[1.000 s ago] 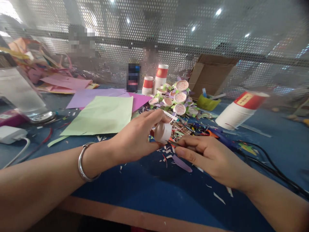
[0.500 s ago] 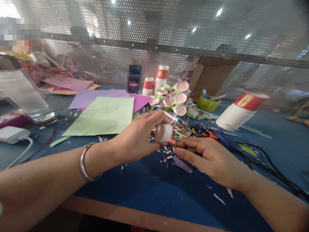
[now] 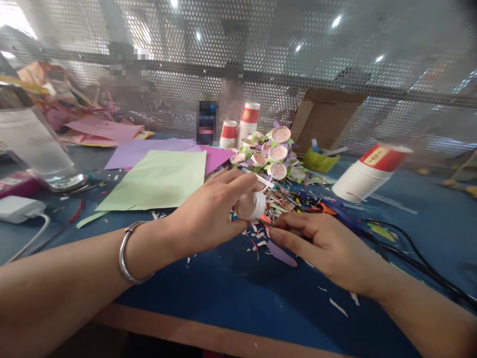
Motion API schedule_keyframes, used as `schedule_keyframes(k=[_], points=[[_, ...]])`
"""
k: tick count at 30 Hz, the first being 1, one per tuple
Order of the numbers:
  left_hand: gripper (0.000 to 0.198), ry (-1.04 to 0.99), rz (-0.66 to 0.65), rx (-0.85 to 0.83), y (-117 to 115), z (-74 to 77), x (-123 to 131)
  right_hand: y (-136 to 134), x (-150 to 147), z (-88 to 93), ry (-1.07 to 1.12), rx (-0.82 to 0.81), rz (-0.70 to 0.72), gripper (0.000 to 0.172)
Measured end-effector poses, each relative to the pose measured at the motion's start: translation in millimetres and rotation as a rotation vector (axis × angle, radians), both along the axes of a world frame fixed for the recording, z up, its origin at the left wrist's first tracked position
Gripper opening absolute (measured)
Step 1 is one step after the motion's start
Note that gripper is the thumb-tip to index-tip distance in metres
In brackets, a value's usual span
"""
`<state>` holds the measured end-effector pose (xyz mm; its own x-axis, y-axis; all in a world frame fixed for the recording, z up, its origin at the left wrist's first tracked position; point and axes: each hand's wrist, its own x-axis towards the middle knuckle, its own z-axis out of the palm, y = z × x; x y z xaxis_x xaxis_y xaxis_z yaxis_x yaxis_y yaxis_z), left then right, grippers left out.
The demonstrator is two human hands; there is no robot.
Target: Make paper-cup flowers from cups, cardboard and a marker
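Observation:
My left hand (image 3: pixel 219 209) is closed around the rim of a small white paper cup bottom (image 3: pixel 256 205), with its open side turned toward the palm. From the right, my right hand (image 3: pixel 316 243) pinches a thin dark blade (image 3: pixel 265 223) between thumb and fingers. The blade's tip meets the lower edge of the cup bottom; its handle is hidden in the hand. Under both hands lie white paper scraps (image 3: pixel 261 233) and a purple paper strip (image 3: pixel 282 253).
Decorated cup bottoms (image 3: pixel 278 152) are heaped behind my hands. Stacked paper cups (image 3: pixel 365 174) stand at right, before a cardboard box (image 3: pixel 326 114). Light green paper (image 3: pixel 160 179) lies left, near a water glass (image 3: pixel 48 149) and a white charger (image 3: pixel 20 209). Black cables (image 3: pixel 413 261) run right.
The cup bottom has turned slightly in my left hand, so its inside shows more. My right hand and the blade have hardly moved.

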<state>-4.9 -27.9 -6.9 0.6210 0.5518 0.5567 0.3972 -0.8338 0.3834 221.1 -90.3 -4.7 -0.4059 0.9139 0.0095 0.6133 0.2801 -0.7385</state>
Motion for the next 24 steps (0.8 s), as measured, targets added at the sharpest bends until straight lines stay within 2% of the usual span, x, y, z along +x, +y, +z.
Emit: schedule_keyframes(k=[3,6,9,13,17,20,24], points=[[0.043,-0.085,-0.035,-0.376,5,0.6,-1,-1,2,3.9,-0.003,0.014,-0.043,0.042],[0.036,-0.154,-0.157,-0.752,10,1.7,-1,-1,4,7.9,0.054,0.032,-0.094,0.041],[0.025,-0.194,-0.302,-1.012,9,6.0,1,-1,4,8.6,0.148,0.130,-0.150,0.031],[0.010,-0.117,-0.378,-1.230,-2,16.4,6,-3,0,2.9,0.232,0.268,-0.163,0.021],[0.004,-0.074,-0.366,-1.247,-12,19.9,10,-4,-4,-2.9,0.168,0.333,-0.155,0.012],[0.011,-0.097,-0.335,-1.106,-17,14.0,13,-3,-3,-4.5,0.094,0.400,-0.179,0.007],[0.027,-0.026,-0.201,-0.901,-23,4.0,15,-1,-3,-6.5,0.060,0.443,-0.169,0.004]])
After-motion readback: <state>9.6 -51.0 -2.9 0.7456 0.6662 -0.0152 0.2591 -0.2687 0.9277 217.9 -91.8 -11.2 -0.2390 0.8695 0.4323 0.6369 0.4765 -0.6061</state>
